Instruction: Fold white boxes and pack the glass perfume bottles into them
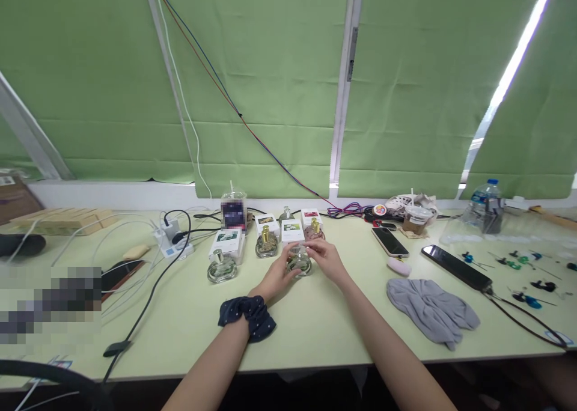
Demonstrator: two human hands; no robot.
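Note:
A clear glass perfume bottle (303, 265) stands on the table between my two hands. My left hand (280, 273) is closed around its left side, thumb in front. At the bottle's top, the fingertips of my right hand (328, 259) are pinched together; the small part between them is mostly hidden. Just behind is a white box with a green picture (293, 232). Two gold-topped perfume bottles, one at the left (267, 244) and a pinkish one at the right (315, 232), stand close by. Further left, another clear perfume bottle (222, 268) stands before a white box (226, 243).
A lidded plastic cup (234, 210) stands at the back. Cables and a power strip (174, 246) lie left. To the right are a phone (390, 241), a larger black phone (456, 267), a grey cloth (430, 309), an iced drink (415, 219) and a water bottle (489, 207).

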